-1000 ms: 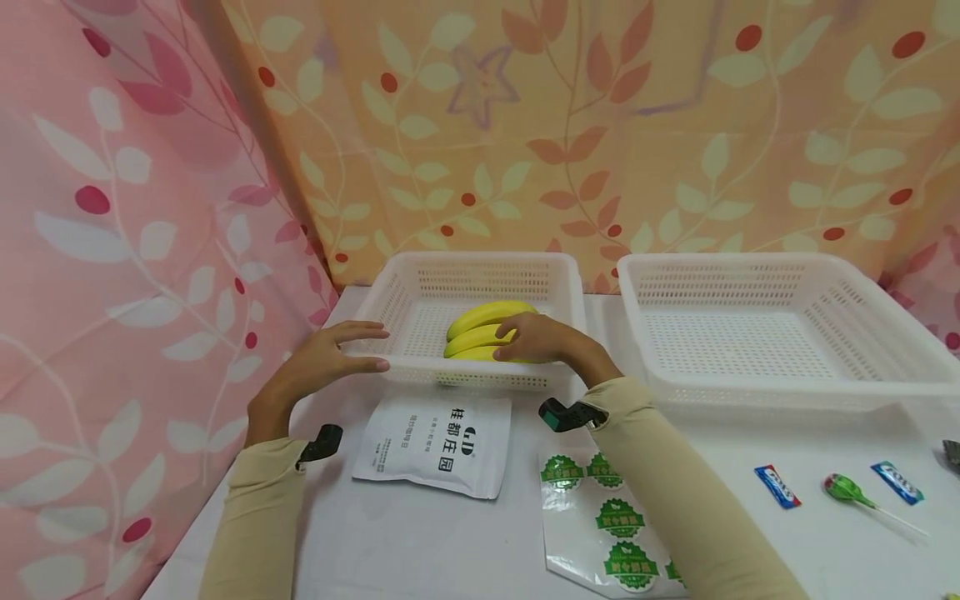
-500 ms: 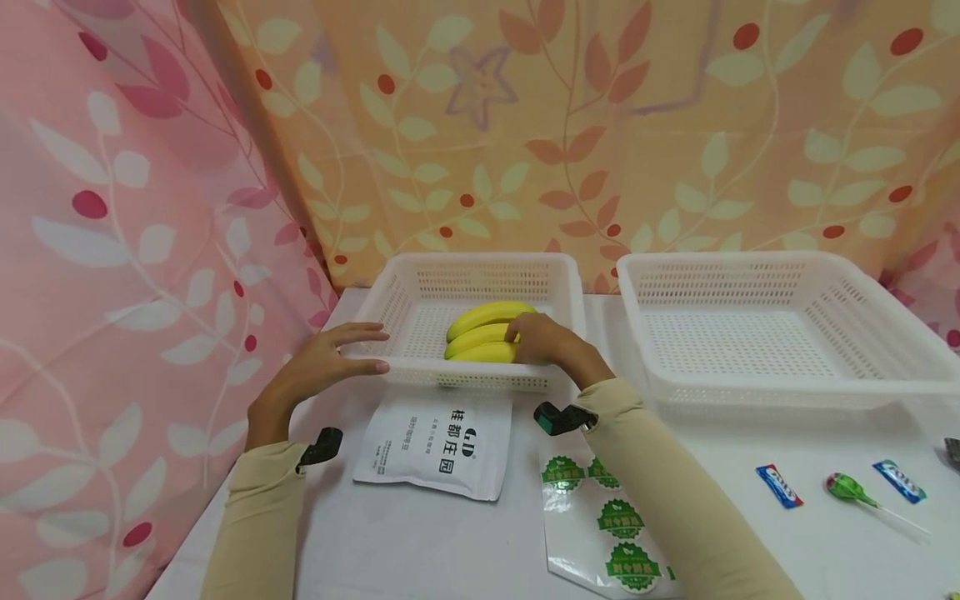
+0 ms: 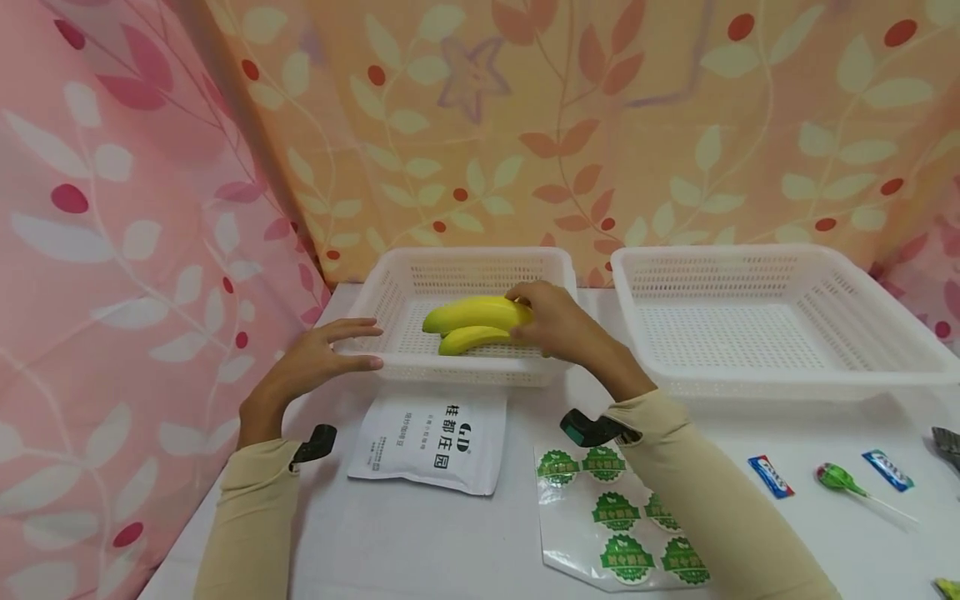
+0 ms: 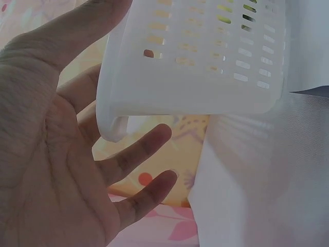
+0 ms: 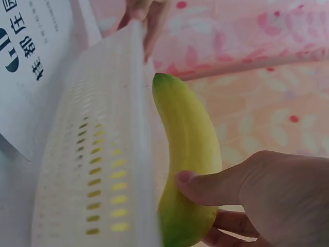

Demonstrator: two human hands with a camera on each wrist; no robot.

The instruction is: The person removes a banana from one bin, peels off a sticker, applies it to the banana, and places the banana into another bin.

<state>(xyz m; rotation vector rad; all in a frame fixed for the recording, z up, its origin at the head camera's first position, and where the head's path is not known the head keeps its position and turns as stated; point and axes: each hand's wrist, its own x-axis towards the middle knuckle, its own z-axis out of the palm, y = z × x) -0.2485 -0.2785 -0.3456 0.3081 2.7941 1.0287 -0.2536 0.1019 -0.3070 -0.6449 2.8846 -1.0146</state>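
A yellow banana [image 3: 472, 314] with a green tip is in my right hand [image 3: 557, 327], pinched between thumb and fingers. The right wrist view shows this banana [image 5: 193, 123] raised beside the rim of the left basket [image 3: 450, 367]. Below it in the white plastic basket lies another banana [image 3: 474, 339], partly covered. My left hand [image 3: 311, 362] rests at the basket's front left corner with fairly straight fingers. In the left wrist view, the thumb of this hand [image 4: 56, 149] lies on the near side of the basket wall [image 4: 195, 87], and some fingers pass behind the rim.
A white printed pouch [image 3: 431, 442] lies in front of the left basket. Beside it is a sheet of green round stickers [image 3: 618, 525]. A second white basket [image 3: 780, 383] stands to the right. Two small wrapped candies [image 3: 770, 477] and a lollipop [image 3: 840, 477] lie in front of it.
My right hand has taken hold of a banana and lifted it from the others, tilting it slightly left. The left hand has stayed at the basket corner. The head view has shifted slightly.
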